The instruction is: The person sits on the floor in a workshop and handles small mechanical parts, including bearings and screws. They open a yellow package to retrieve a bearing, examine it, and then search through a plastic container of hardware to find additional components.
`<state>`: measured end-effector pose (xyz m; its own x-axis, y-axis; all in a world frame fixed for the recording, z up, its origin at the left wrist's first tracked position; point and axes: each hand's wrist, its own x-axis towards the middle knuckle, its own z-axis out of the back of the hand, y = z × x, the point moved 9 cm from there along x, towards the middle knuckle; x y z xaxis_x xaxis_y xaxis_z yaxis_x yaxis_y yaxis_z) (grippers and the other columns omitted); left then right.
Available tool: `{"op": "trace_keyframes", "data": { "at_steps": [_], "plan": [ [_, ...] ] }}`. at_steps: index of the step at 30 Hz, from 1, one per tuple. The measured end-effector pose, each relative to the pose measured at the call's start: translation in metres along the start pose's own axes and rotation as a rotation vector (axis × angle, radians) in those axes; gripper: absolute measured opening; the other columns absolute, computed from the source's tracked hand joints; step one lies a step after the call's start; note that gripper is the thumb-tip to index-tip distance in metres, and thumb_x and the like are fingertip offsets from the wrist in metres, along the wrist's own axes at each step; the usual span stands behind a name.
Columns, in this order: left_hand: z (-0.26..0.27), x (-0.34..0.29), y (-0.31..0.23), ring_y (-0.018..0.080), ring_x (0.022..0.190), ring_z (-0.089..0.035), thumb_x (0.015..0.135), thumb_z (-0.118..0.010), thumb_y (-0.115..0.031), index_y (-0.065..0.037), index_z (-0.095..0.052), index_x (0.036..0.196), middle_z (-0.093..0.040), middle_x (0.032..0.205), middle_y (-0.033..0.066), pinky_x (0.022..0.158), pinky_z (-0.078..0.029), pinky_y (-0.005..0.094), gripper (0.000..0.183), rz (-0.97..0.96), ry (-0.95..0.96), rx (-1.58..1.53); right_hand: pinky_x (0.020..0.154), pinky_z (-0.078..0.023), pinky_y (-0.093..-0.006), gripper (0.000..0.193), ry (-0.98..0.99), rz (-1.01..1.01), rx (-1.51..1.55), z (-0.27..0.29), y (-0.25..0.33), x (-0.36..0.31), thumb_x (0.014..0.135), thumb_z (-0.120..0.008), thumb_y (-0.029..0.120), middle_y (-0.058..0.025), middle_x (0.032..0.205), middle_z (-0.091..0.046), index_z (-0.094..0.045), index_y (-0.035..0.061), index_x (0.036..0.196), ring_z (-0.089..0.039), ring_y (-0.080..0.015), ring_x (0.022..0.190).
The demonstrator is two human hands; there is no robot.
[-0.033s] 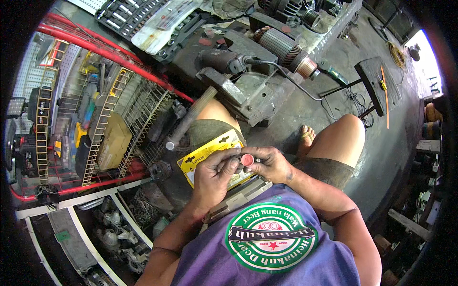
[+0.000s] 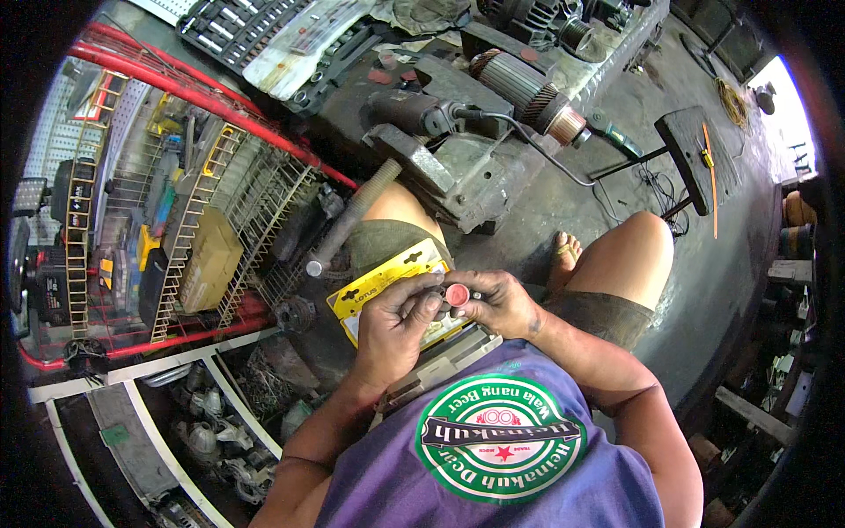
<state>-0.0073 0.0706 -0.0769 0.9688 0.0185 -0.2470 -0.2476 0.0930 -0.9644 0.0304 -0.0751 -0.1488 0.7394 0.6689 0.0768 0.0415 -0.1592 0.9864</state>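
A small round piece with a red face and a pale rim [image 2: 457, 296] is held between my two hands, above my lap. My left hand [image 2: 393, 327] is closed, with thumb and fingers pinched at the left side of this piece. From the other side, my right hand [image 2: 504, 303] grips it between thumb and fingers. Below the hands lies a yellow and clear package [image 2: 400, 269], partly covered by them. A grey, bar-shaped object [image 2: 449, 363] rests across my lap against the purple shirt.
Ahead stands a bench vise [image 2: 458, 172] with its threaded handle [image 2: 352, 217]. A motor armature [image 2: 532, 97] and a socket set [image 2: 242, 40] lie on the bench. Left is a red wire rack [image 2: 198, 101] with tools; at right stands a dark stool [image 2: 687, 158].
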Motion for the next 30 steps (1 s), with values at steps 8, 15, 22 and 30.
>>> {"op": "trace_keyframes", "data": {
  "at_steps": [8, 15, 22, 30],
  "plan": [
    [0.001, -0.002, -0.022, 0.0216, 0.104, -0.074, 0.094, -0.078, -0.001, 0.002, -0.072, 0.121, -0.077, 0.118, 0.0124, 0.097, -0.058, 0.0351, 0.028, -0.231, -0.085, 0.157, 0.103, -0.053, -0.0387, 0.043, 0.021, 0.015, -0.111, 0.004, 0.007, 0.006, 0.095, -0.082, 0.020, -0.0146, 0.117, -0.078, -0.070, -0.0005, 0.130, -0.073, -0.0224, 0.111],
    [-0.003, 0.004, -0.024, 0.0263, 0.109, -0.076, 0.088, -0.083, 0.003, 0.000, -0.078, 0.112, -0.079, 0.117, 0.0152, 0.098, -0.059, 0.0377, 0.025, -0.342, -0.008, 0.273, 0.085, -0.057, -0.0465, 0.040, 0.092, 0.159, -0.342, 0.001, 0.034, 0.010, 0.093, -0.083, 0.032, -0.0207, 0.101, -0.075, -0.072, 0.0021, 0.118, -0.073, -0.0421, 0.096],
    [-0.005, 0.000, -0.021, 0.0293, 0.110, -0.077, 0.093, -0.077, 0.002, -0.001, -0.077, 0.122, -0.079, 0.118, 0.0170, 0.097, -0.060, 0.0397, 0.029, -0.444, -0.020, 0.440, 0.088, -0.056, -0.0468, 0.041, 0.125, 0.056, -0.262, 0.002, 0.026, 0.008, 0.098, -0.076, 0.039, -0.0220, 0.100, -0.074, -0.073, 0.0014, 0.113, -0.073, -0.0423, 0.098],
    [-0.008, -0.002, -0.031, 0.0305, 0.110, -0.076, 0.094, -0.074, 0.002, 0.000, -0.074, 0.120, -0.077, 0.121, 0.0168, 0.098, -0.060, 0.0405, 0.026, -0.516, 0.060, 0.563, 0.090, -0.057, -0.0415, 0.033, 0.124, -0.112, -0.193, -0.001, 0.024, 0.008, 0.099, -0.078, 0.027, -0.0198, 0.104, -0.077, -0.073, -0.0002, 0.116, -0.076, -0.0303, 0.097]
  ]
}}
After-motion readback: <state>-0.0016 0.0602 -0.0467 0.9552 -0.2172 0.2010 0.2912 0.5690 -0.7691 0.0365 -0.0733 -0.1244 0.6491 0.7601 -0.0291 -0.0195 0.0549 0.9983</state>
